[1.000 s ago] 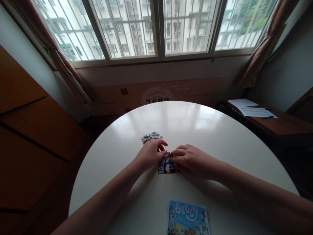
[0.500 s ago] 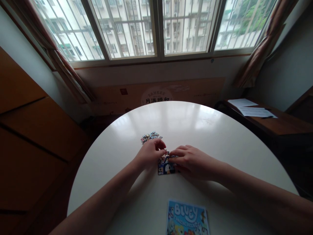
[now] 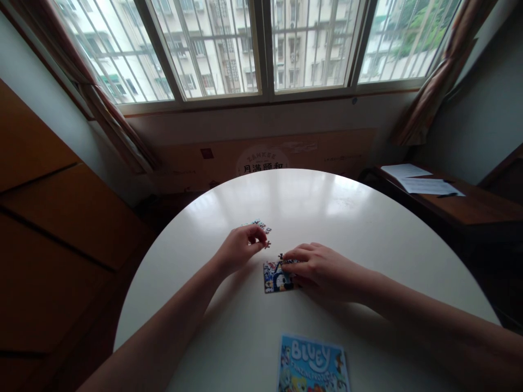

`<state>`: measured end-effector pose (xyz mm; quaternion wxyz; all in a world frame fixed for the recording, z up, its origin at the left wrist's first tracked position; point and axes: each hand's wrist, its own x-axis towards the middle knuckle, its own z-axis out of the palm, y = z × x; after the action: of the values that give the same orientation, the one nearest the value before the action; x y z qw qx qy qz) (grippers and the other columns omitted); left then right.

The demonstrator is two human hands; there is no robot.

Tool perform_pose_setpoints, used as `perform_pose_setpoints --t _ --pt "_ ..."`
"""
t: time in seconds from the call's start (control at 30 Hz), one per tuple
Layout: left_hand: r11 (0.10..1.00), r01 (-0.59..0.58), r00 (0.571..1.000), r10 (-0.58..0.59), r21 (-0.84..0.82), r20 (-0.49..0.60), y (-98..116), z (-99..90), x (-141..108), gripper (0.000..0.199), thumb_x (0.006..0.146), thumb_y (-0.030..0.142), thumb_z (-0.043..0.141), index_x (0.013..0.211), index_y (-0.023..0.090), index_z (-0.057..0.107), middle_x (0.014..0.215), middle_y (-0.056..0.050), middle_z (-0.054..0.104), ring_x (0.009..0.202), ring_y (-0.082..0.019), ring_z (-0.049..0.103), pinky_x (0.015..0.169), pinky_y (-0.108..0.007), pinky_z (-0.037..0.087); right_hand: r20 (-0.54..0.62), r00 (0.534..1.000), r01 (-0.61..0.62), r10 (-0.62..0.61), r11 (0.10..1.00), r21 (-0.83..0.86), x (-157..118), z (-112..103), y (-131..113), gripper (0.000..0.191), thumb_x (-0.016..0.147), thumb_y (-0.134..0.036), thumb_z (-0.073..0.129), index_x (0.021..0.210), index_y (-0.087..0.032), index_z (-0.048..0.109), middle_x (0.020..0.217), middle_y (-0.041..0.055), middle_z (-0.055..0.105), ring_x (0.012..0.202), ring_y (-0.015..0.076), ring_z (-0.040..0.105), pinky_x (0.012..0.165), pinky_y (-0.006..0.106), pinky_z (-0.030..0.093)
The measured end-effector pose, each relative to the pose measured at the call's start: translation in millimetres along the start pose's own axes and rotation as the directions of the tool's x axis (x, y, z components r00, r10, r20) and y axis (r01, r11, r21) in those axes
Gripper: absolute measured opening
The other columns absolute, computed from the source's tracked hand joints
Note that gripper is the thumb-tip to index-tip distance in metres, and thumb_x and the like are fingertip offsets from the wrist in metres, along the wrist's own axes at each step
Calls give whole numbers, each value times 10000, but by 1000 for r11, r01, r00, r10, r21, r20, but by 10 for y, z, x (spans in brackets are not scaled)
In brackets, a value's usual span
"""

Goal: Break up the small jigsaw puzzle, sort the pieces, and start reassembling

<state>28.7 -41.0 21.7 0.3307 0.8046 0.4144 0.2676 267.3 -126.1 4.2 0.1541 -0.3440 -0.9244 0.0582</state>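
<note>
My left hand (image 3: pixel 241 246) is closed in a pinch on a small jigsaw piece (image 3: pixel 267 245), just above the table and in front of the pile of loose pieces (image 3: pixel 259 223), which it partly hides. A partly joined jigsaw puzzle (image 3: pixel 273 279) with a dark blue cartoon figure lies on the table. Over its right side rests my right hand (image 3: pixel 316 267), fingers stretched out and spread on the pieces, its right edge hidden beneath them. One piece (image 3: pixel 281 256) juts from the puzzle's top edge by the right fingertips.
Nearer to me on the round white table (image 3: pixel 368 337) lies a blue Bluey picture sheet or box lid (image 3: pixel 312 365). Papers (image 3: pixel 429 186) and pens are on a brown desk (image 3: pixel 482 204) at the right. Beyond the table is a barred window (image 3: pixel 212 49).
My left hand has moved left and away from the puzzle, with a jigsaw piece between its fingertips. My right hand stays on the puzzle.
</note>
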Motion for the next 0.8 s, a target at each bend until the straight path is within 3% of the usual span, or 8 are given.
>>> perform_pose_setpoints --t 0.1,0.17,0.27,0.37,0.47,0.6,0.67,0.8 --pt "993 82 986 -67 90 -153 -38 -202 13 76 758 214 637 803 181 688 790 -26 732 721 -163 642 698 -295 494 14 1000 -2 2 1000 -10 0 -7 3 317 982 -251 543 1278 -280 654 1271 70 658 1116 237 617 924 427 502" --pt "982 177 962 -160 58 -222 -94 -321 32 108 744 268 686 805 179 681 796 -31 732 735 -180 661 696 -303 504 20 1000 1 0 1000 -11 3 -10 3 313 985 -258 535 1272 -279 657 1269 67 659 1110 235 619 923 425 504" --pt "949 315 937 -315 -25 -150 -217 -391 65 192 669 285 764 795 178 666 778 -35 736 764 -207 687 706 -313 522 25 1000 3 -3 1000 -7 7 -11 2 305 996 -271 517 1265 -275 661 1276 66 657 1112 233 618 927 423 504" --pt "920 392 919 -391 3 -40 -326 -350 80 216 637 264 781 803 177 676 770 -39 743 772 -222 694 686 -309 519 25 1000 1 -1 1000 -8 7 -6 2 300 1000 -270 510 1258 -273 663 1267 60 663 1113 232 615 923 419 504" --pt "918 364 930 -350 159 -107 -337 -305 74 152 682 271 752 794 186 694 785 -35 743 768 -218 681 664 -299 497 15 1000 7 -7 1000 -19 11 -3 1 296 992 -261 525 1251 -274 668 1255 64 669 1098 227 618 911 408 504" --pt "882 278 952 -201 380 -231 -171 -259 33 98 797 280 682 838 202 725 871 -38 748 792 -214 662 707 -317 485 6 1000 12 -11 1000 -27 19 -9 -7 294 989 -266 535 1249 -272 673 1245 70 668 1086 222 619 903 396 498" --pt "882 205 971 -127 425 -204 -58 -178 -2 115 843 268 649 878 205 739 908 -43 747 809 -214 660 729 -326 491 8 1000 2 -2 999 -38 19 -17 -12 291 982 -265 548 1244 -282 674 1213 67 678 1067 225 624 884 398 497" --pt "891 24 999 -6 454 -41 112 103 -82 165 894 274 623 961 223 765 1036 -49 728 886 -218 666 794 -346 511 0 999 -37 37 998 -59 9 -24 -5 283 942 -274 618 1216 -286 687 1152 64 696 999 226 636 834 391 499"
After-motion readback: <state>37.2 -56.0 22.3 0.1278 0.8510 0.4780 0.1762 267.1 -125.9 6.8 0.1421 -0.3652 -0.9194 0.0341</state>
